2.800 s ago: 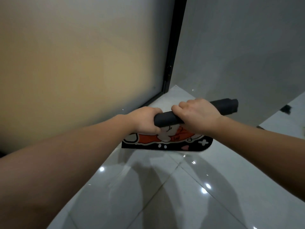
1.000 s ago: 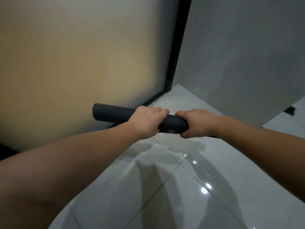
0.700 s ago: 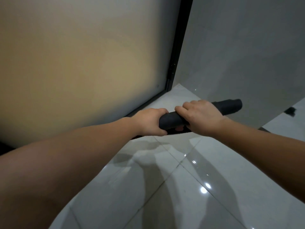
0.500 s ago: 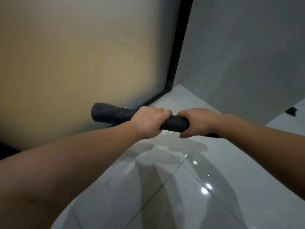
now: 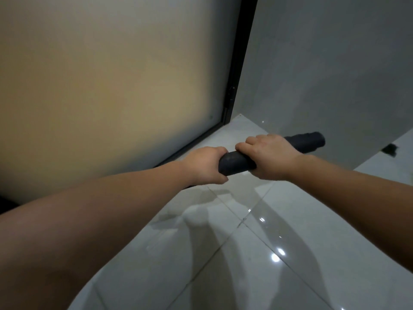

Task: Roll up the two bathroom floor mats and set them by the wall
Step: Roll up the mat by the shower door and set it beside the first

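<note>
A dark grey rolled-up mat point(image 5: 237, 163) is held in the air above the tiled floor, fully rolled into a tube with no loose flap showing. My left hand point(image 5: 204, 165) grips its left end, which the hand hides. My right hand point(image 5: 271, 154) is closed over the roll just to the right, knuckles up. The roll's right end point(image 5: 308, 143) sticks out past my right hand toward the grey wall. Only this one mat is in view.
A frosted glass panel point(image 5: 111, 86) in a black frame point(image 5: 240, 63) stands on the left and meets a grey wall point(image 5: 335, 63) at the corner ahead. Glossy white floor tiles point(image 5: 223, 253) lie below. A small dark object point(image 5: 390, 149) lies at the right edge.
The mat's patterned loose flap has been rolled in. Over the last second the roll slid back and forth through my hands; its long end now sticks out to the right instead of the left.
</note>
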